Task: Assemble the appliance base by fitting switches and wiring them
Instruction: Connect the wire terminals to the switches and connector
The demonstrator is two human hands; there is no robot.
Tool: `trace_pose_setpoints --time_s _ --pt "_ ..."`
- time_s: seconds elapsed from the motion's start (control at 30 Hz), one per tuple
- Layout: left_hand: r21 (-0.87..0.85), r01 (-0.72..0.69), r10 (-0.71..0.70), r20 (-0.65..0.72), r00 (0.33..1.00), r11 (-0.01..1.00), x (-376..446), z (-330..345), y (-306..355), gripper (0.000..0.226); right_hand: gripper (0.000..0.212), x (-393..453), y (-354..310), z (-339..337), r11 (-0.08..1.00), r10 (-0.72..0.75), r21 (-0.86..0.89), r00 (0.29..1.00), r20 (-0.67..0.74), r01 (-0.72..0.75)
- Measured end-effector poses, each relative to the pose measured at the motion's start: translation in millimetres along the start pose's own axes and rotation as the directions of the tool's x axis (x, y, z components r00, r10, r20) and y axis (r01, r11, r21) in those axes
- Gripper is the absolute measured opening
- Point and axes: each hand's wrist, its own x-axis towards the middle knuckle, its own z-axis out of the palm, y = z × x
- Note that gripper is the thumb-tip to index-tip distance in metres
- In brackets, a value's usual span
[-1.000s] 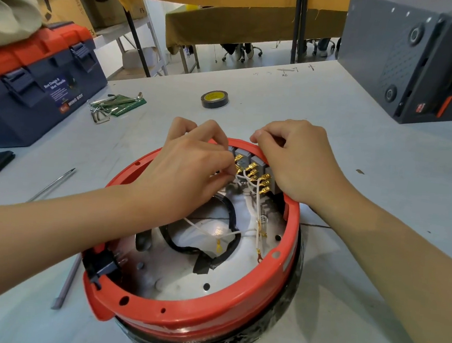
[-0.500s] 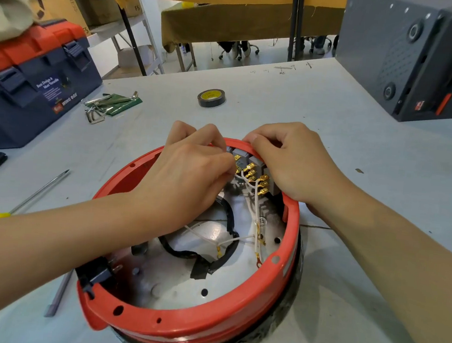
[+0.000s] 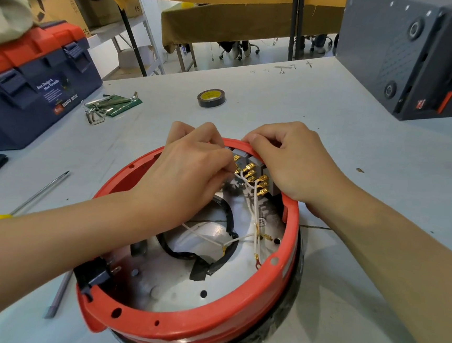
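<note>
Appliance base (image 3: 192, 324) sits on the grey table (image 3: 369, 170), nearest the viewer: round red ring on a black lower body, open side up, axis vertical, metal floor showing inside. Black clip part on the near-left rim. Inside, a black taped cable (image 3: 220, 255) curves across the floor, w/ white wires (image 3: 254, 204) running up from the middle to the far wall. Switches (image 3: 250, 164) sit in a row in the far rim, grey bodies, brass terminals pointing inward & down toward the viewer.

Left hand (image 3: 189, 173) reaches in over the left rim, fingers curled, tips pinching at the leftmost terminals; can't tell exactly what's between them. Right hand (image 3: 294, 163) curls over the far-right rim, thumb on the rim top, fingers hooked outside, gripping the ring beside the switches.

Left of the base: screwdriver (image 3: 29, 200), yellow handle, shaft pointing away-right. Further: hex keys (image 3: 107, 106), tape roll (image 3: 211, 98) lying flat, blue toolbox (image 3: 29, 91) w/ red lid far left, dark grey case (image 3: 410, 56) far right.
</note>
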Motion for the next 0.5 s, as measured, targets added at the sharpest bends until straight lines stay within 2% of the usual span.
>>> trace_pose_setpoints --time_s 0.2,0.33,0.5 --pt "0.013 -0.023 0.022 0.02 1.0 1.0 5.1 -5.5 -4.9 0.004 0.027 0.5 -0.6 -1.1 1.0 -0.005 -0.022 1.0 -0.01 0.005" --pt "0.027 0.024 -0.024 0.019 1.0 0.999 8.2 -9.6 -7.1 0.017 0.027 -0.7 -1.9 -1.1 0.999 -0.016 -0.037 1.0 -0.005 0.016" --pt "0.005 0.036 -0.036 0.003 0.999 0.999 6.9 -10.8 -5.9 0.02 0.028 -1.9 -2.8 -1.0 1.0 -0.008 -0.024 1.0 -0.001 0.008"
